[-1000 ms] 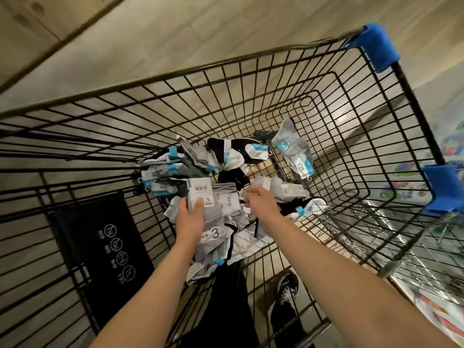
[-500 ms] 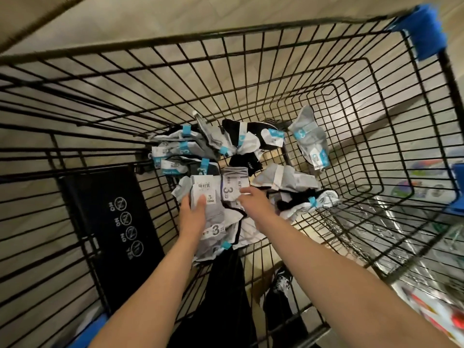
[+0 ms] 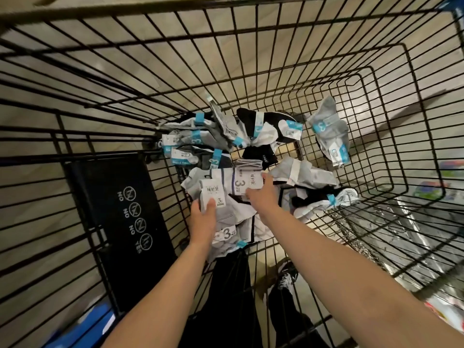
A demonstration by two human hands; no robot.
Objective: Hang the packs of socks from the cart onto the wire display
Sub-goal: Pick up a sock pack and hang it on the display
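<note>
Fingers (image 3: 195, 208) of the left hand (image 3: 202, 222) are curling round the white-label pack (image 3: 213, 194), thumb pressing on the front of its card, so that hand is grasping it. The pack is sitting low at the near end of the cart (image 3: 226, 7), on top of other white and grey socks.

The right hand (image 3: 261, 198) is reaching in just beside it, back of the hand facing the camera. Its bent fingers and raised thumb are pinching the paper band of the grey pack (image 3: 244, 180), the one printed with a big 3. This pack is lying flat mid-floor in the cart, touching the white-label pack's left side.

More packs are lying loose on the cart floor:
- grey bundles with blue tabs (image 3: 190, 144) are piling up against the left wall
- a black-and-white pack (image 3: 271, 124) is lying at the far end
- a light grey pack (image 3: 331, 131) is leaning on the right wall, apart from the rest
- a black and white pack with a blue clip (image 3: 326, 199) is lying right of the right hand

A black sign panel (image 3: 125, 222) with NO symbols is hanging on the cart's near-left wall. A dark shoe (image 3: 286, 275) is showing through the wires below.
</note>
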